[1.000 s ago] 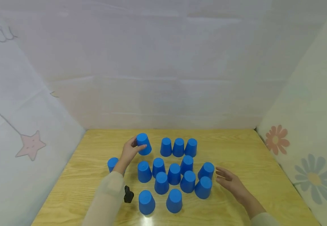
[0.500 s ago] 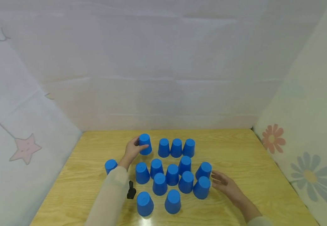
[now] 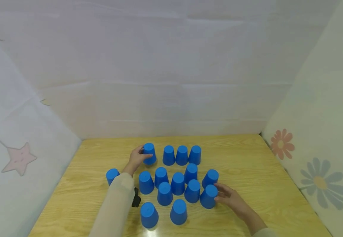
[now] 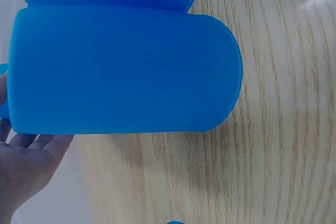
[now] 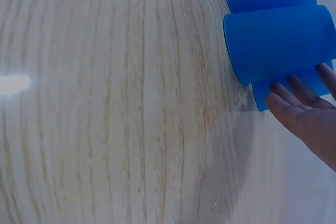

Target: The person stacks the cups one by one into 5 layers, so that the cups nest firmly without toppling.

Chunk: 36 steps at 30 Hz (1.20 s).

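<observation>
My left hand (image 3: 137,158) grips an upside-down blue cup (image 3: 149,154) at the back left, thumb across its near side and fingers round the far side. In the left wrist view, that hand (image 4: 31,166) is partly hidden behind a nearer blue cup (image 4: 126,72). To the right of the held cup stand three cups in a row, the middle one (image 3: 181,155) among them. My right hand (image 3: 230,199) is beside the front right cup (image 3: 209,197), its fingertips right at the cup's side. In the right wrist view its fingers (image 5: 302,95) are extended and spread beside the cups.
Several more upside-down blue cups, such as one in the middle (image 3: 178,183), stand on the wooden table (image 3: 242,158). Two cups are nearest the front, including the left one (image 3: 149,215). A small black object (image 3: 136,198) lies by the left sleeve. Cloth walls (image 3: 171,98) surround the table.
My left hand has brought its cup slightly down and right, closer to the row of three. The right hand has moved left up to the front right cup. The head view has shifted slightly.
</observation>
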Tool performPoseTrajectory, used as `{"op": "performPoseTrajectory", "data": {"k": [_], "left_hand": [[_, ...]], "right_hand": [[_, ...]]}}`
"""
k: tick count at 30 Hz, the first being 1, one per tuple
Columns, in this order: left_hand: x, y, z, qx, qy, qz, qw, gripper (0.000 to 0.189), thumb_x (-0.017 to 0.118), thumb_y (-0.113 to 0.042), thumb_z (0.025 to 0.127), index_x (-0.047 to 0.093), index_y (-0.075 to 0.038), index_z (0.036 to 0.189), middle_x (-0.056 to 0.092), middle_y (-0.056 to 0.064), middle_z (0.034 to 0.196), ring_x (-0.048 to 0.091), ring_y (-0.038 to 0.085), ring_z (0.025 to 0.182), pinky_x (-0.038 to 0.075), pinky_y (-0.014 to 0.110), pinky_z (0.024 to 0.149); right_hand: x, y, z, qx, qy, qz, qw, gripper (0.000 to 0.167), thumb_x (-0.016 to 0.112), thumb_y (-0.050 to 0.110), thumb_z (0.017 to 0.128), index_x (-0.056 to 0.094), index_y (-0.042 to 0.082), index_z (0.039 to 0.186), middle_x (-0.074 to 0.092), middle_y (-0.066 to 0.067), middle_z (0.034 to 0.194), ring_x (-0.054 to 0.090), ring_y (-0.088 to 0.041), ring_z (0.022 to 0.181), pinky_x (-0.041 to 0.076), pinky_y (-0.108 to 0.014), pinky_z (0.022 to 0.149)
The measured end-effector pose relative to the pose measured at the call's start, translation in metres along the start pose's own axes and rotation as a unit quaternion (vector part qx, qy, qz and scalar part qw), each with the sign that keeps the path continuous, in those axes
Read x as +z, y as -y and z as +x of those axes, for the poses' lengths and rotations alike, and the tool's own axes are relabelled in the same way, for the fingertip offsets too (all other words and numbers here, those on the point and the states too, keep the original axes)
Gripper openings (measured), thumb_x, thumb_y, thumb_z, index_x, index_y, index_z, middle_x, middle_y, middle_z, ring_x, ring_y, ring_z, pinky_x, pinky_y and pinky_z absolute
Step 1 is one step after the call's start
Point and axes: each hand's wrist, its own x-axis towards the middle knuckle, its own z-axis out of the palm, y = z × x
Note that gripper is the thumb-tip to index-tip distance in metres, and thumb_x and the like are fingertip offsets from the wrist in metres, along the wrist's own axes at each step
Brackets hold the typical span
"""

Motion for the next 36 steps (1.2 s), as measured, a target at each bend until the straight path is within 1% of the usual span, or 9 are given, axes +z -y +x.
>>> {"op": "performPoseTrajectory", "data": {"k": [3,6,12,14,22,25,30,32,36], "left_hand": [[0.001,0.002,0.002,-0.011,0.004,0.001,0.9999,0.060,0.066,-0.013,0.076,0.038,-0.005,0.129,0.035,0.019,0.130,0.027,0.036,0.120,0.027,0.049,0.094],[0.003,0.004,0.004,-0.017,0.005,0.003,0.9998,0.061,0.066,-0.013,0.076,0.037,-0.006,0.129,0.035,0.019,0.130,0.027,0.036,0.120,0.027,0.049,0.094],[0.009,0.007,0.010,-0.021,0.004,0.004,0.9998,0.063,0.067,-0.015,0.075,0.037,-0.006,0.130,0.034,0.019,0.131,0.028,0.036,0.120,0.027,0.050,0.093],[0.010,0.008,0.012,-0.023,0.003,0.006,0.9997,0.063,0.068,-0.015,0.075,0.037,-0.006,0.129,0.034,0.019,0.130,0.028,0.036,0.120,0.027,0.050,0.093],[0.016,0.011,0.014,-0.036,-0.004,0.014,0.9992,0.062,0.066,-0.014,0.076,0.037,-0.006,0.130,0.035,0.020,0.130,0.028,0.037,0.119,0.028,0.049,0.093],[0.019,0.012,0.015,-0.035,0.000,0.009,0.9993,0.061,0.065,-0.015,0.077,0.037,-0.006,0.129,0.036,0.020,0.129,0.029,0.037,0.118,0.028,0.050,0.092],[0.024,0.014,0.016,-0.040,-0.007,-0.006,0.9992,0.059,0.066,-0.013,0.076,0.040,-0.006,0.128,0.039,0.019,0.127,0.032,0.036,0.117,0.031,0.048,0.091],[0.026,0.015,0.016,-0.039,-0.012,-0.012,0.9991,0.058,0.067,-0.011,0.075,0.041,-0.006,0.127,0.040,0.018,0.126,0.033,0.035,0.117,0.031,0.047,0.091],[0.029,0.018,0.017,-0.026,-0.019,-0.012,0.9994,0.059,0.067,-0.012,0.075,0.041,-0.006,0.127,0.041,0.020,0.125,0.034,0.037,0.115,0.032,0.050,0.090]], "right_hand": [[0.002,-0.002,0.002,0.000,0.008,0.002,1.0000,0.064,0.063,0.022,0.079,0.032,0.002,0.131,0.031,-0.026,0.129,0.035,-0.042,0.113,0.035,-0.050,0.087],[0.004,-0.003,0.003,-0.010,0.010,-0.002,0.9999,0.063,0.063,0.020,0.079,0.033,0.001,0.131,0.031,-0.027,0.129,0.034,-0.042,0.113,0.036,-0.049,0.087],[0.010,-0.001,0.006,-0.032,0.005,-0.023,0.9992,0.059,0.063,0.017,0.079,0.036,0.002,0.129,0.033,-0.024,0.129,0.030,-0.041,0.116,0.030,-0.050,0.091],[0.013,0.000,0.007,-0.036,0.004,-0.030,0.9989,0.059,0.064,0.017,0.079,0.037,0.002,0.128,0.033,-0.024,0.129,0.030,-0.042,0.116,0.030,-0.052,0.090],[0.022,0.001,0.010,-0.032,-0.008,-0.045,0.9984,0.056,0.065,0.016,0.077,0.041,0.002,0.125,0.034,-0.026,0.128,0.032,-0.046,0.113,0.037,-0.052,0.084],[0.023,0.001,0.010,-0.027,-0.011,-0.037,0.9989,0.057,0.065,0.016,0.077,0.040,0.002,0.125,0.032,-0.027,0.128,0.030,-0.047,0.113,0.036,-0.052,0.084],[0.024,-0.002,0.010,-0.024,-0.017,-0.024,0.9993,0.058,0.066,0.017,0.076,0.041,0.001,0.125,0.031,-0.027,0.129,0.029,-0.047,0.114,0.035,-0.053,0.085],[0.024,-0.004,0.010,-0.021,-0.021,-0.021,0.9993,0.058,0.067,0.018,0.075,0.041,0.002,0.125,0.031,-0.027,0.129,0.029,-0.047,0.114,0.034,-0.053,0.086],[0.026,-0.007,0.012,-0.020,-0.028,-0.020,0.9992,0.058,0.067,0.018,0.075,0.042,0.003,0.125,0.033,-0.025,0.129,0.030,-0.046,0.114,0.035,-0.052,0.086]]}}
